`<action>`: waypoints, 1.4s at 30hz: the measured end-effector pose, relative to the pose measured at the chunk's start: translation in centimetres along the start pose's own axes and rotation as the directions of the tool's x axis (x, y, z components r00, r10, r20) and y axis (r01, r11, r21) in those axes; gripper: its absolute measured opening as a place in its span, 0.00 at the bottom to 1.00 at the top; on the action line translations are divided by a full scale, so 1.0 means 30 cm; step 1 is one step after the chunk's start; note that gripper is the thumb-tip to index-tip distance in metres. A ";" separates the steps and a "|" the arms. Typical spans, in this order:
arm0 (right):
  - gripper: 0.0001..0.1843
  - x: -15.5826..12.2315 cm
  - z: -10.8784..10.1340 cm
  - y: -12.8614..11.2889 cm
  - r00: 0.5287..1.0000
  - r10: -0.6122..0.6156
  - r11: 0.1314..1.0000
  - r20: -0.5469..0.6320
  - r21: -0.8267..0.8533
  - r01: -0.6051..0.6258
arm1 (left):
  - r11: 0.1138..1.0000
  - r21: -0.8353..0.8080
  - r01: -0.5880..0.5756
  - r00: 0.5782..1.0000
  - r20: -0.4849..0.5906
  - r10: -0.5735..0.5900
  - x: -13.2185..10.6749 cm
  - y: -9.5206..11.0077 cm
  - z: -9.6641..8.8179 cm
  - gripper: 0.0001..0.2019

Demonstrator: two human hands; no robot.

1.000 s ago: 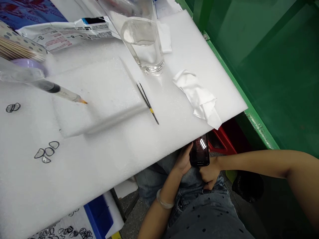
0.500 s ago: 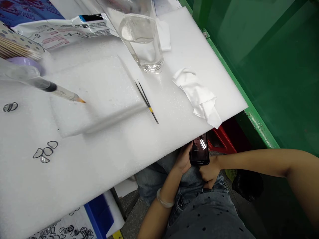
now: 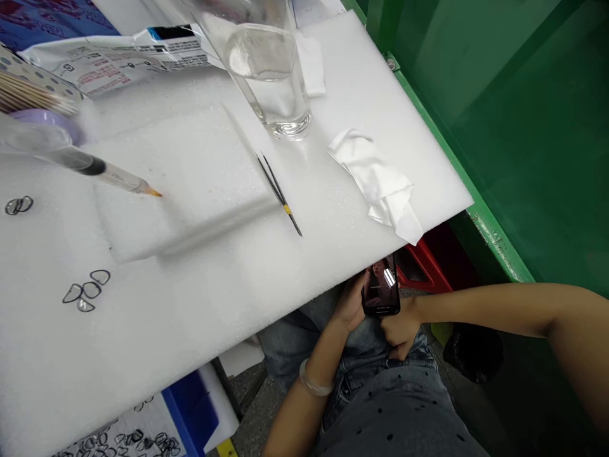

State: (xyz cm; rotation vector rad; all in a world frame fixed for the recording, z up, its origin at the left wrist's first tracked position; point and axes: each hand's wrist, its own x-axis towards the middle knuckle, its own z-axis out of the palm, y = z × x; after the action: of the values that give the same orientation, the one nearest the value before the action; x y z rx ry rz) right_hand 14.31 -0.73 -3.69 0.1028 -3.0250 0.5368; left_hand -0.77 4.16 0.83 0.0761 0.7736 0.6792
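Below the front edge of the white foam-topped table [image 3: 228, 298], my left hand [image 3: 351, 306] is wrapped round the side of a black smartphone [image 3: 380, 295]. Its lit screen faces up and shows a picture with a bright reflection across it. My right hand [image 3: 401, 330] rests closed on my lap, right by the phone's lower corner; what its curled fingers hold, if anything, is hidden. On the foam above lie black tweezers [image 3: 280, 197] with a yellow band, tips slightly apart. A crumpled white cloth [image 3: 375, 184] lies near the table's right corner.
A tall glass of water [image 3: 278, 82] stands at the back. Leftward are a syringe [image 3: 114, 174] with an orange tip, several dark-rimmed D-shaped rings [image 3: 90, 290], cotton swabs [image 3: 33, 95] and a white packet [image 3: 124, 60]. A blue tray [image 3: 190, 412] sits below; a green metal wall [image 3: 523, 127] bounds the right.
The picture on the phone screen differs slightly. The view has shifted a little; both hands and the things on the table stay where they were.
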 end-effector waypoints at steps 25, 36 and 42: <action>0.31 0.003 -0.016 0.007 0.999 -0.011 1.000 -0.030 -0.011 0.011 | 0.998 -0.005 0.069 0.997 0.037 -0.069 0.005 0.005 0.002 0.21; 0.32 0.002 -0.006 0.005 0.995 0.011 1.000 -0.100 0.017 -0.009 | 0.996 -0.041 0.085 0.995 -0.045 -0.087 0.006 0.000 0.004 0.18; 0.32 0.001 -0.002 0.005 0.996 0.007 1.000 -0.086 0.031 -0.004 | 0.995 -0.044 0.092 0.995 -0.031 -0.094 0.008 -0.002 0.000 0.19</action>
State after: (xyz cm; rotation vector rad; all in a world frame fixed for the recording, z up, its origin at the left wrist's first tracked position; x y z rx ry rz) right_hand 14.28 -0.56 -3.68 0.0709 -2.9351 0.5725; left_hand -0.61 4.25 0.66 -0.0102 0.7886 0.6095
